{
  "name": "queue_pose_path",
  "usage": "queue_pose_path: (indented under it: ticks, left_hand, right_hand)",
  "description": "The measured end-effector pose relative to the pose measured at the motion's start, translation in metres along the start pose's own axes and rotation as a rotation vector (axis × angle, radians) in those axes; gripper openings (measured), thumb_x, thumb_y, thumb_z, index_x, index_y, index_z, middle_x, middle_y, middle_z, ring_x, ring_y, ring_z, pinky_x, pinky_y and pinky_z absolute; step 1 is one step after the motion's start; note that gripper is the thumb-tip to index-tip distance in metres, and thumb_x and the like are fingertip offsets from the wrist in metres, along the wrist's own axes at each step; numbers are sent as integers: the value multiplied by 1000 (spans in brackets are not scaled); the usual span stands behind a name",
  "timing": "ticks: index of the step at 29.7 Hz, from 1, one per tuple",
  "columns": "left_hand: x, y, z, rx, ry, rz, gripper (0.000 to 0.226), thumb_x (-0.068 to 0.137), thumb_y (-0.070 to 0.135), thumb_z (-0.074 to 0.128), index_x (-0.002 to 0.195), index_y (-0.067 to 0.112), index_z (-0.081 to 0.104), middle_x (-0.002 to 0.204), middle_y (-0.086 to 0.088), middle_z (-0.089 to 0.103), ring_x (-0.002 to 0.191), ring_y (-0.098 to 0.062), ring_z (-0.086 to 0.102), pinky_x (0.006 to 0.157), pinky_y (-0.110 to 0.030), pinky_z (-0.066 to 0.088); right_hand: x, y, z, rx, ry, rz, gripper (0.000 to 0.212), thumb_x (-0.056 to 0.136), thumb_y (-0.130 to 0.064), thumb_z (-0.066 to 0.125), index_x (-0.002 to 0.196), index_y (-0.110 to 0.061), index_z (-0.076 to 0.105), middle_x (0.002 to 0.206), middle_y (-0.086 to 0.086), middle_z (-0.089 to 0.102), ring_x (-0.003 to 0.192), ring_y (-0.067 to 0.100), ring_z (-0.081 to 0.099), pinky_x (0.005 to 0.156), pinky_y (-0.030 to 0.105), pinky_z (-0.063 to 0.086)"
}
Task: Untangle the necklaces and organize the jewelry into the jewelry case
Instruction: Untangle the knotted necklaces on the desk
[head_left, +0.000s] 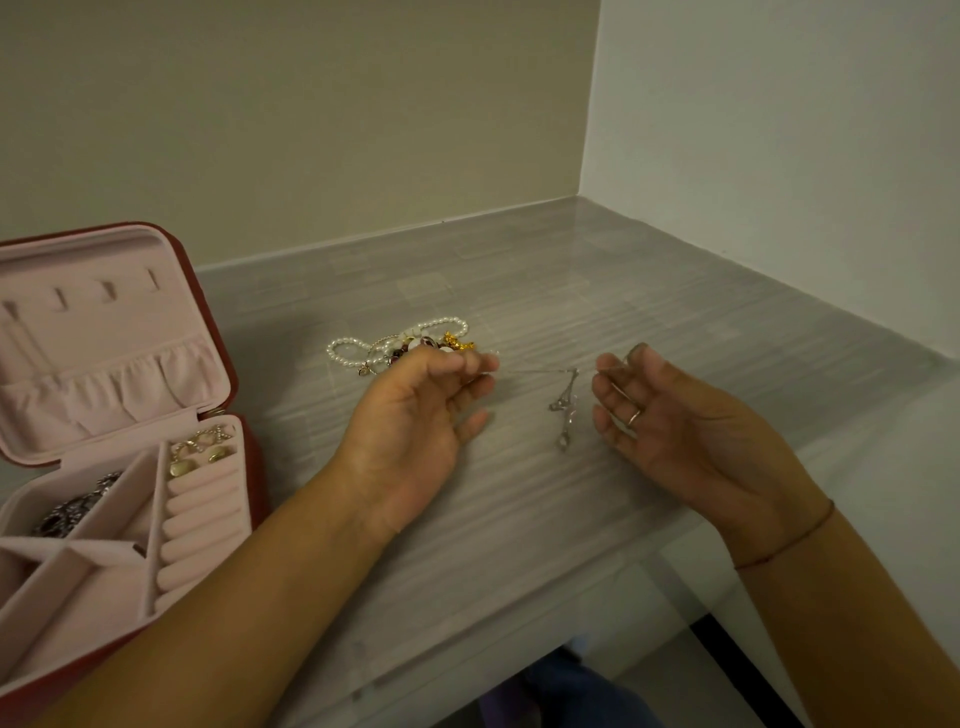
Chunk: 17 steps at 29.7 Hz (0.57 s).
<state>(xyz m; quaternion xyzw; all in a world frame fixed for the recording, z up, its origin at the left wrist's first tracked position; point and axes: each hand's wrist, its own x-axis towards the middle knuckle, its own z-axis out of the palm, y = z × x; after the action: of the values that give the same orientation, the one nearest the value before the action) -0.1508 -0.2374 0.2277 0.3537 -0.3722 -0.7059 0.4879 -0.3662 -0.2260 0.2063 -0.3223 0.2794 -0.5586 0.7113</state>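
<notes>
- No text, label, brand, number or sign can be read anywhere in the head view.
</notes>
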Motion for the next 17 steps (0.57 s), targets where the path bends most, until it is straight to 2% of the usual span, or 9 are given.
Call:
queue_pose_path:
  ticks: [3, 5, 7, 10, 12, 14, 17]
  left_hand:
    - [1, 2, -3, -225, -9, 6, 7, 70, 20, 53, 67, 16, 57, 79, -2, 61, 83, -18, 61, 96, -35, 45]
    - [1, 3, -4, -338, -15, 15, 9, 70, 19, 52, 65, 14, 58, 74, -4, 58, 77, -18, 62, 99, -38, 46]
    - [1, 4, -4, -402, -34, 28, 11, 71, 18, 51, 63, 12, 57, 72, -4, 56, 76, -19, 62, 99, -40, 48]
    - [1, 4, -4, -456, -48, 37, 11, 72, 18, 52, 64, 11, 56, 65, -2, 49, 66, -17, 58, 86, -38, 55]
    - [1, 4, -3, -417, -62, 36, 10, 71, 19, 53, 67, 12, 58, 58, 1, 39, 53, -12, 45, 67, -29, 55]
    - [0, 4, -1, -356, -121, 21, 14, 71, 20, 54, 73, 12, 65, 53, 3, 34, 46, -9, 32, 51, -23, 46]
    - [-2, 3, 2, -248, -213, -5, 31, 78, 19, 50, 100, 10, 70, 53, 4, 31, 44, -9, 19, 42, -20, 30]
  right_hand:
    - [1, -6, -5, 78, 1, -21, 38, 43, -30, 93, 72, -24, 69, 87, -4, 67, 89, 12, 67, 83, 29, 54]
    - [-1, -9, -7, 148, 7, -25, 38, 43, -24, 93, 72, -20, 69, 81, -4, 67, 84, 13, 68, 81, 32, 55]
    - [-2, -12, -7, 205, 7, -32, 33, 49, -20, 90, 74, -17, 67, 81, -4, 66, 83, 13, 68, 81, 34, 55]
    - [-4, -15, -5, 269, 72, -59, 8, 68, -19, 71, 72, -15, 65, 77, -5, 64, 77, 10, 67, 75, 32, 56]
    - [-6, -16, -6, 301, 90, -67, 8, 74, -20, 63, 69, -15, 66, 77, -5, 66, 71, 7, 64, 69, 28, 55]
    - [-6, -15, -5, 314, 47, -60, 4, 70, -17, 67, 72, -14, 65, 95, -1, 70, 65, 4, 58, 64, 25, 54]
    - [-7, -10, -1, 243, -28, -38, 4, 75, -16, 61, 77, -13, 60, 126, 10, 62, 48, 0, 46, 56, 20, 50]
